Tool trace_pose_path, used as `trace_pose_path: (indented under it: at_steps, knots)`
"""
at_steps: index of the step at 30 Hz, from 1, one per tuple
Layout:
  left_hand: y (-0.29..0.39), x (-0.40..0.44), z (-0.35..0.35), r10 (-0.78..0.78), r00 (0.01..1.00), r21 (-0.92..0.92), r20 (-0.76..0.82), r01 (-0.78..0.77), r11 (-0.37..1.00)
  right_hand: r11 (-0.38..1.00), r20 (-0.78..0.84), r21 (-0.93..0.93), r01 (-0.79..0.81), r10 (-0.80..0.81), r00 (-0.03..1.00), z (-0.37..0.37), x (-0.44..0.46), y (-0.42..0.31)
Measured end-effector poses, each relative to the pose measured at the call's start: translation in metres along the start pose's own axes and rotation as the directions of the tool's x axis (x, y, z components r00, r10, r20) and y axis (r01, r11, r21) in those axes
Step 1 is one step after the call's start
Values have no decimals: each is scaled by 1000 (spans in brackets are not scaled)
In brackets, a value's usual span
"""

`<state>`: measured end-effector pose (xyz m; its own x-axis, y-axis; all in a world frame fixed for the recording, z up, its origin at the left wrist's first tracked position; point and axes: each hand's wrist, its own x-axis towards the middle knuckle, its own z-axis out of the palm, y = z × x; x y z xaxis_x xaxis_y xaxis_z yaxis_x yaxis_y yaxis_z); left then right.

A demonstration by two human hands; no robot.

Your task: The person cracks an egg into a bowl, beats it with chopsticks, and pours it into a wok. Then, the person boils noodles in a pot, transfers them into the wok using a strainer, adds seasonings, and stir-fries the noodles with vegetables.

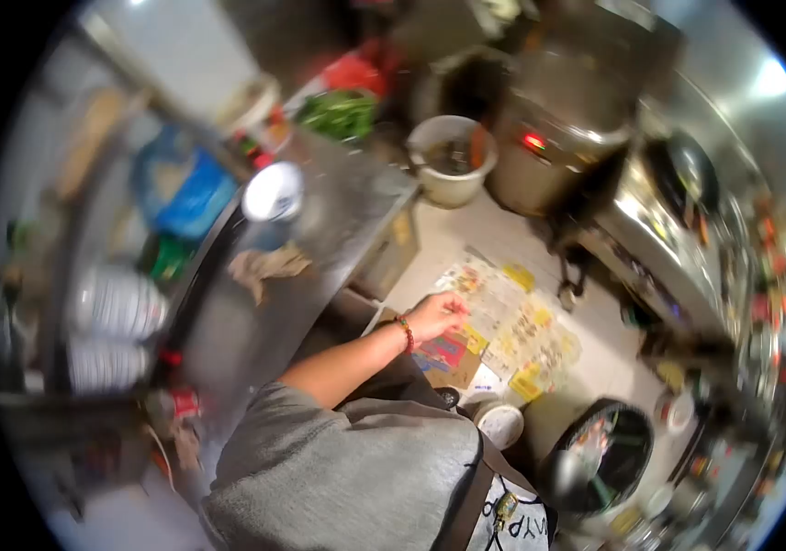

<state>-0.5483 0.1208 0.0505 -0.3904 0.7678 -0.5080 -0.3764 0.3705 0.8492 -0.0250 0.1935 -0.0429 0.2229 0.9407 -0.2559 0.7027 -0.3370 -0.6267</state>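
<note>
My left hand (439, 317) reaches out over the floor, a red beaded bracelet (407, 334) round its wrist. Its fingers look loosely curled together; blur hides what is in them, if anything. Below the hand lie flattened cardboard (448, 356) and printed sheets (531, 344) on the pale tiles. A steel counter (338, 216) runs along the left, with a crumpled brown cloth (269, 268) and a white bowl (273, 193) on it. My right hand is out of the picture.
A white bucket (453, 188) stands beside a large steel pot (540, 156) with a red light. A wok (682, 174) sits at the stove on the right. Near my body are a black bin (636, 441) and a lidded white tub (500, 422). Green vegetables (338, 115) lie at the far left.
</note>
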Motion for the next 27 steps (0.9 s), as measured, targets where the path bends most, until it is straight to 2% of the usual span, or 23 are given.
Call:
trace_pose_path:
  at_steps: [2, 3, 5, 7, 8, 9, 11, 12, 13, 14, 15, 16, 18, 19, 21, 22, 25, 26, 27]
  knots:
    - [4, -20, -86, 189, 936, 57, -298, -180, 982, 974, 126, -104, 200, -187, 974, 35, 19, -57]
    - [9, -34, -139, 302, 834, 157, -462, -258, 953, 947, 185, -138, 290, -263, 947, 54, 23, -86]
    - [32, -71, -245, 531, 491, 455, -690, -276, 847, 877, 312, -175, 447, -381, 871, 85, 22, -141]
    - [61, -111, -359, 735, 136, 728, -665, -105, 678, 778, 441, -178, 603, -484, 756, 125, 15, -196]
    - [80, -128, -408, 810, 36, 810, -586, 22, 586, 726, 494, -158, 669, -529, 690, 141, 12, -215]
    - [96, -139, -460, 848, 28, 842, -529, 144, 520, 675, 535, -136, 725, -566, 627, 158, 4, -232]
    - [126, -149, -555, 819, 218, 811, -530, 411, 416, 495, 458, 30, 868, -779, 428, 200, 3, -238]
    - [127, -147, -604, 614, 376, 685, -694, 607, 403, 477, 500, 33, 878, -768, 399, 216, -18, -259]
    - [157, -149, -607, 369, 453, 565, -811, 770, 297, 459, 542, 37, 888, -756, 368, 231, -37, -280]
    - [183, -153, -591, 111, 440, 452, -891, 883, 125, 441, 582, 44, 896, -741, 336, 246, -61, -306]
    - [158, -141, -629, 196, 454, 475, -869, 877, 75, 539, 590, 46, 841, -695, 412, 254, -85, -322]
    - [114, -125, -679, 281, 469, 493, -838, 869, 21, 577, 608, 60, 814, -668, 429, 263, -99, -327]
    - [116, -105, -714, -53, 603, 602, -796, 777, -184, 652, 644, 80, 754, -611, 460, 281, -129, -338]
    - [121, -106, -712, -98, 626, 632, -774, 753, -181, 689, 676, 77, 720, -567, 471, 286, -148, -356]
    - [135, -117, -690, -158, 662, 680, -733, 708, -190, 607, 718, -37, 794, -537, 443, 298, -135, -345]
    - [132, -126, -690, 103, 602, 604, -792, 747, 277, 548, 712, -11, 836, -583, 391, 300, -127, -341]
    - [175, -152, -659, 155, 565, 580, -811, 738, 345, 286, 645, 47, 957, -740, 190, 309, -87, -312]
    - [182, -157, -663, 211, 572, 605, -793, 694, 391, 226, 623, 40, 973, -768, 153, 310, -73, -305]
    - [185, -164, -673, 263, 571, 624, -777, 645, 441, 267, 633, 19, 963, -749, 195, 309, -70, -311]
